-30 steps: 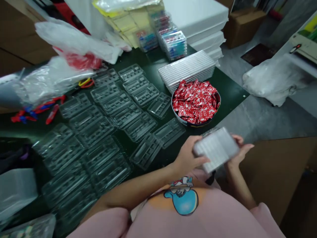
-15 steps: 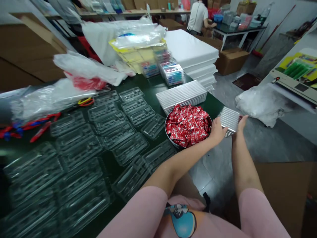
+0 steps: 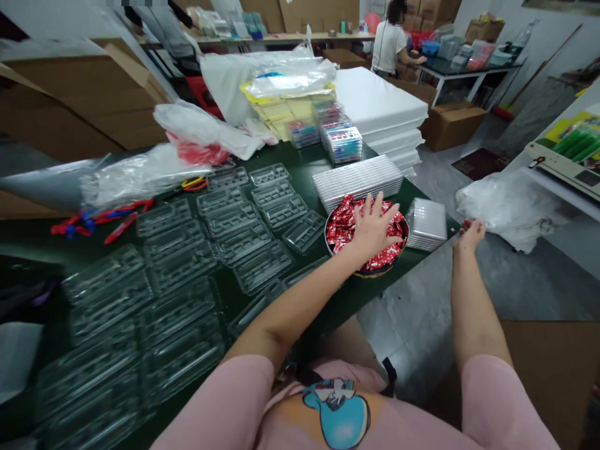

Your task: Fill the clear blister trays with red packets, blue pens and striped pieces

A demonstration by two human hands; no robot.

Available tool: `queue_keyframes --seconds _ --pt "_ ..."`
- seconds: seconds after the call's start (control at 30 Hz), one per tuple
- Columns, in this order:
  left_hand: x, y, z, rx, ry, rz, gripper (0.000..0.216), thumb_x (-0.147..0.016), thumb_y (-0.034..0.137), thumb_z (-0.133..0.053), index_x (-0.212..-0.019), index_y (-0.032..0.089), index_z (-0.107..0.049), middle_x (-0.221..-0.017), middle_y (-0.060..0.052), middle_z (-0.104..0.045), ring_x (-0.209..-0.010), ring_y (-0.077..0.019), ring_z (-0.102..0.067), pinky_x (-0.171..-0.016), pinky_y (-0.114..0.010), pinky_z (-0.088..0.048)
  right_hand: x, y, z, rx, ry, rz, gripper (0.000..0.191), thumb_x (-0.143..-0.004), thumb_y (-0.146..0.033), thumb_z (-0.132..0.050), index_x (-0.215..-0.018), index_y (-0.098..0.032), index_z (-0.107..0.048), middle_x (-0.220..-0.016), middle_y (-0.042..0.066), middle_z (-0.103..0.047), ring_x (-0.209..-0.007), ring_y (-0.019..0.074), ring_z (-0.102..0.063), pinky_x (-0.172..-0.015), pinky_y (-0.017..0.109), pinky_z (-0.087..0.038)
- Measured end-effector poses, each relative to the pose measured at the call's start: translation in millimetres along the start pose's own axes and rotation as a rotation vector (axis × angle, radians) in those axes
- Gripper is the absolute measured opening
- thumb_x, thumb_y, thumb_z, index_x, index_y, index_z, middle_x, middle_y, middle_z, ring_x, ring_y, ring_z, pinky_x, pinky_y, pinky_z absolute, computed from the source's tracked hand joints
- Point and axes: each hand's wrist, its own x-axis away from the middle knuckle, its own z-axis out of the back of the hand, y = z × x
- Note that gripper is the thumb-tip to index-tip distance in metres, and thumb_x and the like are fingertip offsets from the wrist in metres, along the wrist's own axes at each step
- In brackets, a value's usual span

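Left grip (image 3: 372, 230): bare, fingers spread wide, palm down, nothing visibly held; placed over the tin; fingertip contact with the contents cannot be told.

Right grip (image 3: 471, 234): fingers curled; whether it holds anything cannot be told; placed off the worktop (image 3: 354, 287) edge, apart from the nearest stack.

Round tin (image 3: 375, 273), 1: directly under the left grip, near the worktop edge, filled with red-and-white packets (image 3: 338, 232).

Stack of clear ridged trays (image 3: 427, 226), 1: between the 2 grips, just right of the tin.

Long row of nested trays (image 3: 359, 179), 1: just beyond the left grip, behind the tin.

Empty clear trays (image 3: 262, 265), many: laid out in rows left of the left grip, the nearest partly behind the forearm.

Filled trays (image 3: 345, 145), several, stacked: farther beyond the left grip.

Scissors (image 3: 194, 183), 1 pair, yellow and orange handles: well left of the left grip, past the tray rows.

White slabs (image 3: 379, 103), stacked: well beyond the left grip.

White plastic bag (image 3: 509, 203), 1: on the floor, beyond and right of the right grip.

Person in white top (image 3: 388, 47), 1: far beyond the 2 grips, at another table.
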Motion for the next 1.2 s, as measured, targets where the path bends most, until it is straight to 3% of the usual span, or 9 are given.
queue_keyframes --seconds 0.1,0.27,0.43,0.7,0.97,1.2 --pt "-10 -20 0 -0.129 -0.168 0.094 0.093 -0.061 0.050 -0.084 -0.143 0.027 -0.045 -0.161 -0.021 -0.016 -0.146 -0.0489 -0.009 -0.106 -0.077 -0.010 12 -11 13 -0.032 0.020 0.028 0.036 -0.084 -0.055 -0.046 -0.094 -0.020 -0.047 -0.083 -0.001 -0.061 -0.070 0.0107 -0.060 -0.056 0.022 -0.038" --pt "-17 -22 -8 -0.159 -0.244 0.139 0.065 -0.071 0.034 -0.079 -0.131 0.030 -0.055 -0.155 -0.016 -0.029 -0.142 -0.0460 -0.021 -0.104 -0.072 -0.025 42 -35 26 -0.087 -0.008 0.110 0.033 -0.087 -0.051 -0.044 -0.098 -0.021 -0.051 -0.089 0.000 -0.063 -0.079 0.0114 -0.064 -0.063 0.023 -0.043" --pt "-13 -17 -9 -0.177 -0.152 0.162 0.042 -0.078 0.011 -0.062 -0.117 0.026 -0.063 -0.132 -0.014 -0.051 -0.124 -0.0372 -0.042 -0.099 -0.060 -0.040 72 -55 34 -0.156 -0.058 0.170 0.033 -0.086 -0.051 -0.046 -0.097 -0.021 -0.052 -0.092 0.001 -0.063 -0.085 0.0126 -0.064 -0.069 0.024 -0.045" --pt "-14 -20 -8 -0.099 -0.047 0.157 0.045 -0.081 0.002 -0.042 -0.113 0.025 -0.064 -0.123 -0.014 -0.052 -0.111 -0.0342 -0.045 -0.086 -0.051 -0.045 109 -73 31 -0.183 -0.128 0.193 0.032 -0.087 -0.051 -0.046 -0.097 -0.021 -0.052 -0.094 0.002 -0.063 -0.092 0.0140 -0.064 -0.075 0.027 -0.047" --pt "-14 -33 13 0.057 0.089 0.114 0.046 -0.071 -0.004 -0.046 -0.105 0.022 -0.064 -0.113 -0.010 -0.058 -0.108 -0.0265 -0.050 -0.095 -0.043 -0.041 136 -76 22 -0.211 -0.179 0.228 0.030 -0.085 -0.045 -0.052 -0.097 -0.018 -0.056 -0.094 0.003 -0.065 -0.090 0.0141 -0.065 -0.077 0.028 -0.049" --pt "-4 -40 49 0.394 0.339 0.052 0.035 -0.064 -0.001 -0.052 -0.090 0.020 -0.063 -0.100 -0.005 -0.065 -0.100 -0.0222 -0.056 -0.094 -0.036 -0.042 183 -92 7 -0.063 -0.310 0.443 0.025 -0.088 -0.041 -0.051 -0.095 -0.018 -0.060 -0.093 0.003 -0.064 -0.093 0.0159 -0.063 -0.088 0.033 -0.048"
